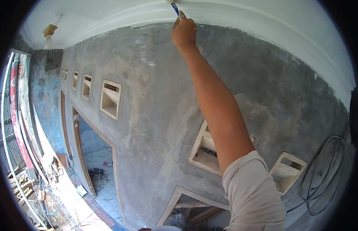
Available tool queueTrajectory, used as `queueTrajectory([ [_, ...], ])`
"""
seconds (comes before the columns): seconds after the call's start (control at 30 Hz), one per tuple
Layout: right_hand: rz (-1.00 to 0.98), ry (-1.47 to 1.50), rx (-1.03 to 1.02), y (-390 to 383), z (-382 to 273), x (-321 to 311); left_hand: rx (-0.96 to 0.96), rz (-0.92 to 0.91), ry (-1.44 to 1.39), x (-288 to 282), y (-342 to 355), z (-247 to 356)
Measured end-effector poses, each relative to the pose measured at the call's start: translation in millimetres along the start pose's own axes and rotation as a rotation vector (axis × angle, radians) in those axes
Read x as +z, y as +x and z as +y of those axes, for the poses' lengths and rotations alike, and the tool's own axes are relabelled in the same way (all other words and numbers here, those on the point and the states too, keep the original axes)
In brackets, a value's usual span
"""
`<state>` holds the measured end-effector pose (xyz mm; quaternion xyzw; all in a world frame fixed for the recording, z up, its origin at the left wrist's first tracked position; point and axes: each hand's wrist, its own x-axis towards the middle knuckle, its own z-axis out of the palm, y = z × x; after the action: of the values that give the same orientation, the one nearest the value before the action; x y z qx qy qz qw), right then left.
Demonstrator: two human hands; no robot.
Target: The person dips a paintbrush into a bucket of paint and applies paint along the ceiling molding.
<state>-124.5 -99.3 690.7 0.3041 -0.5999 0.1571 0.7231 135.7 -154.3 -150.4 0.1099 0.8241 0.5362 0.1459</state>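
Note:
My right hand (184, 34) is raised high at the top of the view, closed round the blue handle of a paintbrush (174, 7). The index finger lies along the handle. The brush's head is at the white ceiling moulding (209, 15), partly cut off by the upper edge. Below the moulding is a grey plastered wall (156, 96), with a ragged white paint line where they meet. At the lower edge shows the pale rim of a container (166, 228). A small dark patch beside it may be part of my left hand, but its fingers cannot be made out.
Framed vent openings (110, 99) run along the wall. A doorway (95, 154) stands at the left, with a tiled floor and tangled cords beyond. A looped cable (324, 173) hangs at the right. A bulb (48, 41) hangs from the ceiling; wood pieces (24, 188) lie lower left.

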Motion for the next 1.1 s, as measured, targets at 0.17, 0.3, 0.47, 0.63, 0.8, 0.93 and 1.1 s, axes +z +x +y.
queueTrajectory([
  [0.17,0.228,0.031,0.024,-3.8,28.8,-76.1,0.027,0.005,0.053,-1.2,0.4,1.1],
  [0.3,0.353,0.143,0.191,-54.4,9.1,-115.7,0.0,0.128,0.066,-10.8,-18.8,43.7],
  [0.47,0.227,0.139,0.092,-57.5,10.9,-92.2,-0.013,0.069,0.004,-19.4,-20.7,57.5],
  [0.63,0.054,-0.001,-0.303,-9.4,-1.2,-45.8,-0.023,0.012,-0.066,-25.6,-22.8,64.4],
  [0.8,-0.039,-0.247,-0.319,39.7,10.3,-40.0,-0.023,-0.072,-0.123,-29.6,-21.7,67.5],
  [0.93,-0.033,-0.384,-0.287,54.8,23.0,-76.4,-0.03,-0.126,-0.166,-34.1,-21.7,69.7],
  [1.1,0.053,-0.529,-0.257,44.1,41.8,-182.6,-0.014,-0.05,-0.178,-31.6,-24.2,70.5],
])
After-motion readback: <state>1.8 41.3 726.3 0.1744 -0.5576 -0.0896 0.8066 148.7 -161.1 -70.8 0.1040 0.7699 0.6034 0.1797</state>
